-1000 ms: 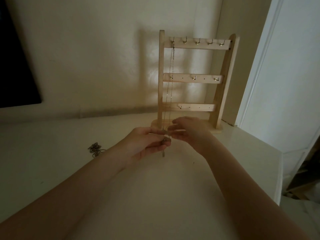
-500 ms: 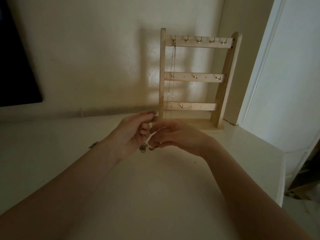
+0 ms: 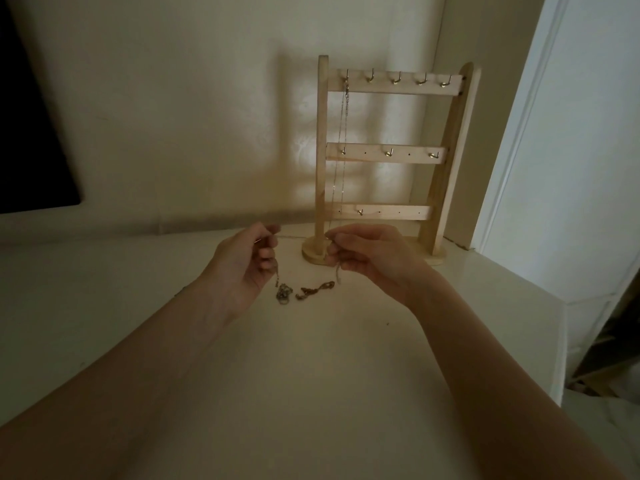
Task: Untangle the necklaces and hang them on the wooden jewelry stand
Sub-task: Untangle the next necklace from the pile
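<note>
**My two hands stretch a tangled chain in front of the wooden stand.**

At frame centre, my left hand (image 3: pixel 247 263) pinches one end of a tangled necklace (image 3: pixel 304 291) with curled fingers, and my right hand (image 3: pixel 363 258) grips the other end; a thin strand runs taut between them, while the knotted middle sags to the pale tabletop (image 3: pixel 311 393) just below. Behind my hands, upper centre right, the wooden jewelry stand (image 3: pixel 391 157) stands upright against the wall. A second necklace (image 3: pixel 343 133) hangs from the leftmost hook of its top bar, down past my right fingers.
</note>
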Available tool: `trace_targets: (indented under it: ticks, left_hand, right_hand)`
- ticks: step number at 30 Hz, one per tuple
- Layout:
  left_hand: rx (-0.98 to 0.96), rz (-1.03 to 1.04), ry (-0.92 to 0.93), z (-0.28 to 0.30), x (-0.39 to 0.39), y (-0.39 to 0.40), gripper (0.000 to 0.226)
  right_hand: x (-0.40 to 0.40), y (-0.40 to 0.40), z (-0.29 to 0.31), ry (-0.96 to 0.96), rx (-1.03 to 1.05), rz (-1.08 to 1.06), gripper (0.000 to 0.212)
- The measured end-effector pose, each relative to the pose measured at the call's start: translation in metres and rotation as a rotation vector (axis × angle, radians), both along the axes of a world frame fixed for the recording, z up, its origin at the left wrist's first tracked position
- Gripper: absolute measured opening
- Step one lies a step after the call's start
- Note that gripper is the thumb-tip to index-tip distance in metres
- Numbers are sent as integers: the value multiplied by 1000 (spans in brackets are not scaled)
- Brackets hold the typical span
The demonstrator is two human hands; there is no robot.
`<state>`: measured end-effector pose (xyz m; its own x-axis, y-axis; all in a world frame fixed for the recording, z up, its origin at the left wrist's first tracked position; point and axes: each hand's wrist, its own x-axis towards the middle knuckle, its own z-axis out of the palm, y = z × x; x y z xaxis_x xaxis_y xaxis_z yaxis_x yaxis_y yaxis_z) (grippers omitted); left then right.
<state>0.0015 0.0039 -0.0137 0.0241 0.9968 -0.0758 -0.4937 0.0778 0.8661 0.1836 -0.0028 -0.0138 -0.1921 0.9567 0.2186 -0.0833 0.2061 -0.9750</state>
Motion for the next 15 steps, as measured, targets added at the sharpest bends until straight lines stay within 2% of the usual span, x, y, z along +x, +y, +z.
trace_targets:
  ticks: [2,4,6,10,13,15]
  left_hand:
    - [22,-1,134,0,3,-3,15]
    - [93,-19,372,-2,8,-7,12]
    - [181,-74,521,-5,15,-11,13]
    - [180,-105,666,-10,19,-12,29]
    - [169,-110,682,-11,13,-10,33]
    - [196,-118,673,-9,9,-9,26]
  right_hand:
    - [-1,0,-1,-12,26,-26,15]
    - [-6,-2,-1,-103,56,-47,15]
    - [-13,-3,-2,-222,107,-39,10]
    - [-22,-3,-5,-347,170,-36,7]
    - [-22,-2,-6,-305,123,22,19]
    - [-20,-3,-4,-233,70,112,18]
